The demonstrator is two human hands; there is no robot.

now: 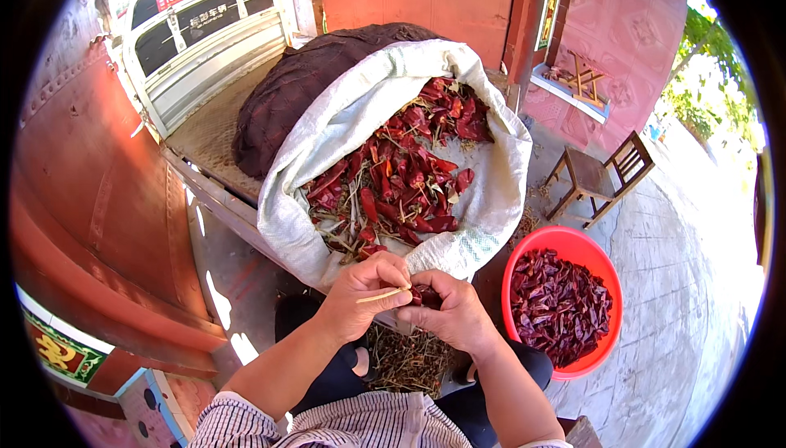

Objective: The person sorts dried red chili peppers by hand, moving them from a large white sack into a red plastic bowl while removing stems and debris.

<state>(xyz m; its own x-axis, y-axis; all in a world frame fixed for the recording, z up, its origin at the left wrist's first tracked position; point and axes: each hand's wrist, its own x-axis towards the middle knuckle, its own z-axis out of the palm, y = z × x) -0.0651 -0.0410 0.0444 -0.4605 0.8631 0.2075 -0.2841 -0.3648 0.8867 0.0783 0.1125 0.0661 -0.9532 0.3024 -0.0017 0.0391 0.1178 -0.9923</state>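
Observation:
Between thumb and fingers, my left hand (363, 286) pinches the pale stem (382, 295) of a dried red chili pepper (424, 295). The pod of that pepper is in my right hand (451, 311), partly hidden by the fingers. Both hands meet just in front of a white woven sack (307, 214), its mouth rolled wide. Inside the sack lie many dried red chilies (393, 184), with stems and bits of straw among them. To the right of my right hand, a red plastic basin (616, 325) holds a heap of darker dried chili pods (562, 307).
The sack rests on a cargo tricycle's bed (215, 122), against a dark bulging sack (331, 61). A small wooden chair (589, 178) stands beyond the basin, and a folding stool (583, 82) sits by the pink tiled wall (620, 30). Stem scraps (408, 359) cover the ground between my feet.

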